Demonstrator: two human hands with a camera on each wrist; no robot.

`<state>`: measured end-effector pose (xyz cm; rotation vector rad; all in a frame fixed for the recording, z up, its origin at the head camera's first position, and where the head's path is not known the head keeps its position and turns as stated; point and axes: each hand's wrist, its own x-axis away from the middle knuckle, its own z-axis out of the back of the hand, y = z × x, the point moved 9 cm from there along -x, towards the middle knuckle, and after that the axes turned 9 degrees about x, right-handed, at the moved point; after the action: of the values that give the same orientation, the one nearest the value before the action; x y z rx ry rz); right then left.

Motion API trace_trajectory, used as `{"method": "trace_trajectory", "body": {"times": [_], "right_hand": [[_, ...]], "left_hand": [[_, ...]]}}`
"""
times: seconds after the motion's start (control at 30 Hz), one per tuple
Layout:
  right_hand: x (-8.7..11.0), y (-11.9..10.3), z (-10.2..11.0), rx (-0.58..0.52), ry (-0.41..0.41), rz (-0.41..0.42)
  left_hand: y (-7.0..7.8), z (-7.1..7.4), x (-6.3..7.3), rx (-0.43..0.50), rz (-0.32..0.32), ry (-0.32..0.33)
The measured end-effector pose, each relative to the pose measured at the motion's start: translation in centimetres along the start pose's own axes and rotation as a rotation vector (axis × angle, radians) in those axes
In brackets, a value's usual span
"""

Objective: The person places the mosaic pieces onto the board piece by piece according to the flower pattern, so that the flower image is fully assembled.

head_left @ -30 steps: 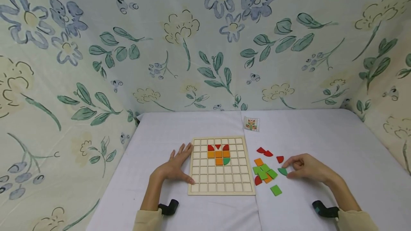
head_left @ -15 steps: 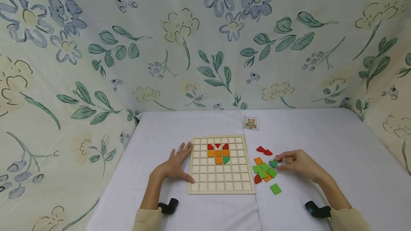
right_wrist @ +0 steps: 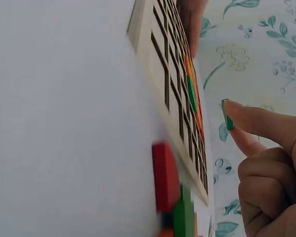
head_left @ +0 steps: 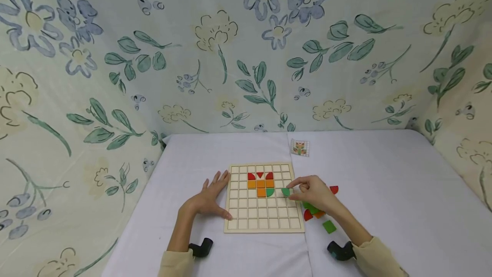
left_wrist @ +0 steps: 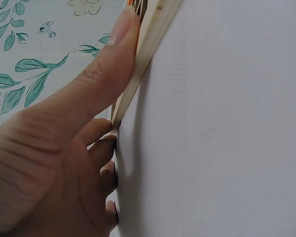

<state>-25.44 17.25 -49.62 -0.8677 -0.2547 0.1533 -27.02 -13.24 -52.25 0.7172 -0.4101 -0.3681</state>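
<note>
A square wooden grid board (head_left: pixel 264 228) lies on the table, with red, orange and green pieces set in its upper middle cells. My left hand (head_left: pixel 207 200) rests spread along the board's left edge, the thumb on its rim near the lower corner. Between thumb and index finger my right hand (head_left: pixel 313 192) pinches a green quarter-circle tile (head_left: pixel 285 192) over the board's right side. In the right wrist view this green tile (right_wrist: pixel 227 116) is held up apart from the board. Beside the board lie a red tile (head_left: pixel 308 215) and a green square tile (head_left: pixel 329 227).
More loose green and orange tiles lie right of the board, partly hidden under my right hand. A red tile (head_left: pixel 334 189) shows beyond the forearm. A small pattern card (head_left: pixel 300 148) lies behind the board on the white cloth (head_left: pixel 365 153).
My right hand has moved left with the green quarter-circle tile, from beside the loose tiles to over the board's right side. My left hand stays at the board's left edge.
</note>
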Motion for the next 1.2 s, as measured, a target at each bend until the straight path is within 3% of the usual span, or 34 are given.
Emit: {"method": "trace_trajectory", "body": {"times": [0.27,0.47,0.77,1.2], "right_hand": [[-2.4,-3.1,-4.8,-0.059,-0.007,0.005],[-3.8,-4.5,-6.9,-0.032,0.023,0.038],[-4.6,-4.9,-8.1,-0.021,0.031,0.043],[-4.9,-5.1,-8.1,-0.011,0.062,0.034]], "left_hand": [[0.1,0.1,0.0,-0.001,0.001,-0.012],[0.0,0.0,0.0,-0.002,-0.003,-0.014],[0.0,0.0,-0.1,0.002,-0.003,-0.012],[-0.1,0.1,-0.1,0.002,0.002,-0.008]]}}
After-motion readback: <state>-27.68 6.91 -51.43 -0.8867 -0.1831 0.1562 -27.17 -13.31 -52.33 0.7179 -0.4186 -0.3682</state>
